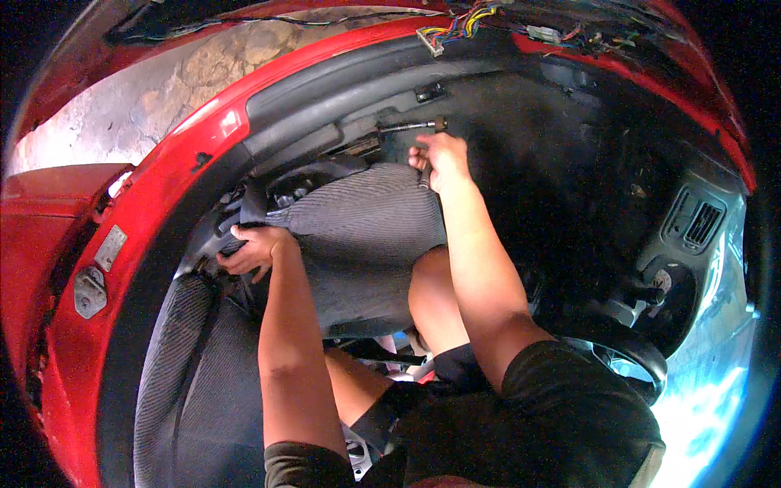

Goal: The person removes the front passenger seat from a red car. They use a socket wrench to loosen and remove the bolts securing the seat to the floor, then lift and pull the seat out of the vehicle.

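A car seat cushion [366, 211] in grey ribbed cloth lies in front of me, with its backrest [220, 390] at the lower left. My left hand [259, 248] rests at the hinge corner between them, thumb and fingers spread apart, beside a dark belt strap [254, 203]. At the cushion's front edge is my right hand [442, 159], its fingers curled; a small metal end shows below them, but I cannot make out its kind. Just beyond that hand, a socket wrench [411, 126] with a metal shaft lies by the door sill, apart from the fingers.
A red door frame [232, 122] with a black sill curves along the left and far side. Loose coloured wires with a white connector [431, 42] hang at the top. To the right are the dark floor [553, 187], an air vent [701, 224] and the steering wheel [643, 358].
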Demonstrator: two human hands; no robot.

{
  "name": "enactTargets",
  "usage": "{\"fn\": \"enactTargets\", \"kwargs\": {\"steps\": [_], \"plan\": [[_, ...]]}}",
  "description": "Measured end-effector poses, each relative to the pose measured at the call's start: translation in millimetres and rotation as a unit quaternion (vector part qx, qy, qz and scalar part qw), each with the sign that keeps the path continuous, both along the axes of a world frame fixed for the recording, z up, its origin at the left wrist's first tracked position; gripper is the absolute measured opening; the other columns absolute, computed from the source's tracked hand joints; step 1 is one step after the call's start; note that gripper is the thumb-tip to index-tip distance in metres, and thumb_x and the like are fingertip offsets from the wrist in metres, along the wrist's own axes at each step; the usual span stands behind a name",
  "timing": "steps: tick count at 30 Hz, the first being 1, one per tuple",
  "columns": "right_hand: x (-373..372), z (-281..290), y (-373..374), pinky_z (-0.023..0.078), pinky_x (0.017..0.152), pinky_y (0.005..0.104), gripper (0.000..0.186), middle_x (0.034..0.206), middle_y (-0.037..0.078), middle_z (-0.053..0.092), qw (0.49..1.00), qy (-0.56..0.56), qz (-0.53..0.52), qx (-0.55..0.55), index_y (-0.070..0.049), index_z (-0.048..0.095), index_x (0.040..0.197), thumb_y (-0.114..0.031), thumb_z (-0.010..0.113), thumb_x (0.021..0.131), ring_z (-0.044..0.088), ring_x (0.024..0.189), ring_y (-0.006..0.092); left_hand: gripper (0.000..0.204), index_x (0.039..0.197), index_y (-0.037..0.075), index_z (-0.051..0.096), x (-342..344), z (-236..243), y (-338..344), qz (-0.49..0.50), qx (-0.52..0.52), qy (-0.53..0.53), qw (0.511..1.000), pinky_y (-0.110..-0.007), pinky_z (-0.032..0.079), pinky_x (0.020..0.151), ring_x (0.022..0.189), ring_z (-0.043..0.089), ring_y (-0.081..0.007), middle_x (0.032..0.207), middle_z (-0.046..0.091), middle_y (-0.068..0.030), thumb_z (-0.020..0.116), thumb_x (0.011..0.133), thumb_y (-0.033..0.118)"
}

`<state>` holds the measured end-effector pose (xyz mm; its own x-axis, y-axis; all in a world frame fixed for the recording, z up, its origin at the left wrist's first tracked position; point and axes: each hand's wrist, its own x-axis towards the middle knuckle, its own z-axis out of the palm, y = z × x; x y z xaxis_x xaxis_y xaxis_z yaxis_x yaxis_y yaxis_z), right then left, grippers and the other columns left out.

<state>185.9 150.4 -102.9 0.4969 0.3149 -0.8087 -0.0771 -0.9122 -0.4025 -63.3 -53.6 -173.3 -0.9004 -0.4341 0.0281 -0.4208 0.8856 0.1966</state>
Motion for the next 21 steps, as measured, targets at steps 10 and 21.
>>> {"fn": "enactTargets", "kwargs": {"steps": [10, 21], "plan": [[24, 13, -21, 0.057, 0.084, 0.0501, 0.033, 0.105, 0.031, 0.072, 0.823, -0.259, 0.501, -0.068, 0.005, 0.063, 0.123, -0.016, 0.055, 0.098, 0.073, 0.100, 0.0455, 0.084, 0.157, 0.019, 0.030, -1, 8, 5, 0.003, 0.022, -0.029, 0.999, -0.078, 0.010, 0.119, 0.158, 0.020, -0.0381, 0.166, 0.026, -0.0147, 0.063, 0.093, 0.063], [-14, 46, 22, 0.033, 0.040, 0.0410, 0.020, 0.060, 0.012, 0.059, 0.920, -0.002, 0.382, -0.094, -0.001, 0.061, 0.072, -0.012, 0.058, 0.088, 0.051, 0.044, 0.0229, 0.088, 0.154, 0.002, 0.028, -8, -26, -39, -0.118, 0.085, 0.062, 0.987, -0.068, 0.024, 0.119, 0.149, 0.023, -0.0546, 0.161, 0.020, -0.0365, 0.072, 0.094, 0.050]]}}
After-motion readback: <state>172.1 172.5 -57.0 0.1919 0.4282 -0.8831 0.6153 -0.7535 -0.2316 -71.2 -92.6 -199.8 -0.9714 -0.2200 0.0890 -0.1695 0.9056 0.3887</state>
